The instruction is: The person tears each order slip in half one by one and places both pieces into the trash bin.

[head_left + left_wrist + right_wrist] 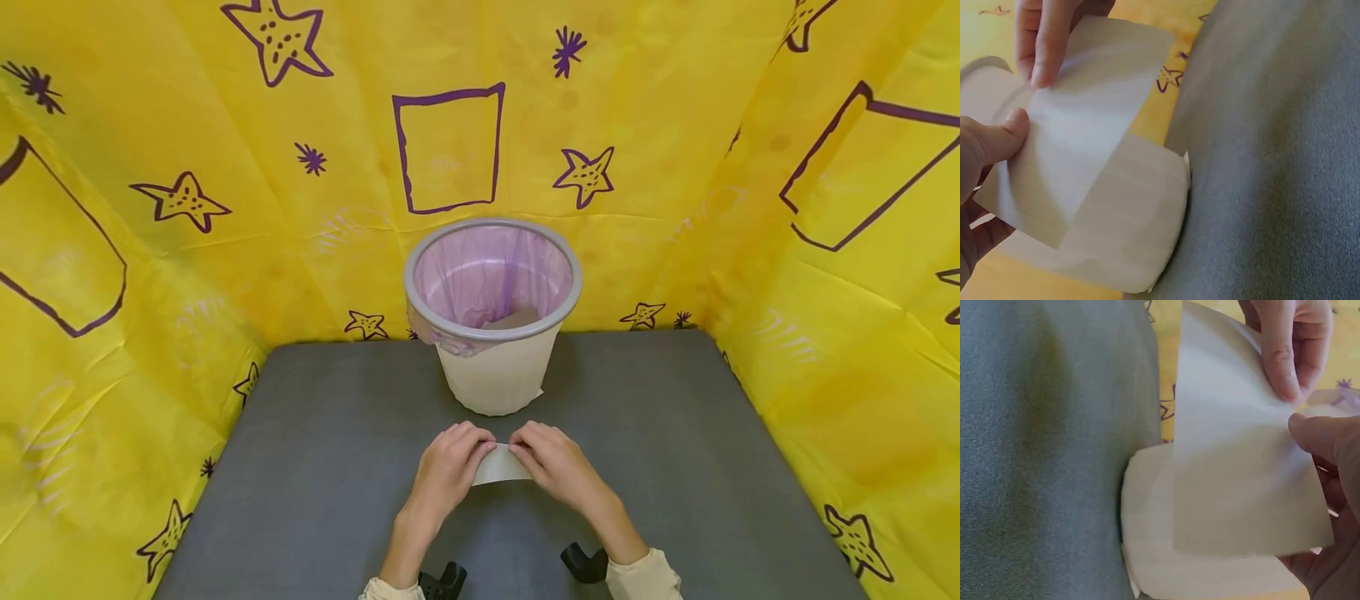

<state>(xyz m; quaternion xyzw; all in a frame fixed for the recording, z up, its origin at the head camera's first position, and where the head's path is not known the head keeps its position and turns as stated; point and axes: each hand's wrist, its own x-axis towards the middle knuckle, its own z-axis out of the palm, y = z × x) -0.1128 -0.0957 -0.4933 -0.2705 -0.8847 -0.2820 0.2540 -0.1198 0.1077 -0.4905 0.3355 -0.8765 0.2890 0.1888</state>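
Paper (501, 468) looks untorn, finger-pinched by left hand (448, 465) and right hand (557, 463), outside the wastebasket (495, 375) near the table's (337, 425) far edge

No text, label, brand or number can be read. Only drawn signs are seen, printed in purple on the yellow cloth (337, 283). On its far side, a four-sided outline (450, 152) is placed beyond the bin (495, 371), with a large dotted star (277, 40) set to the left and a small star (585, 177) to the right. Spiky bursts (567, 52) are scattered between such figures. Faint white strokes (345, 230) are also printed, too pale to be made out. On the paper (501, 467), no lettering can be distinguished.
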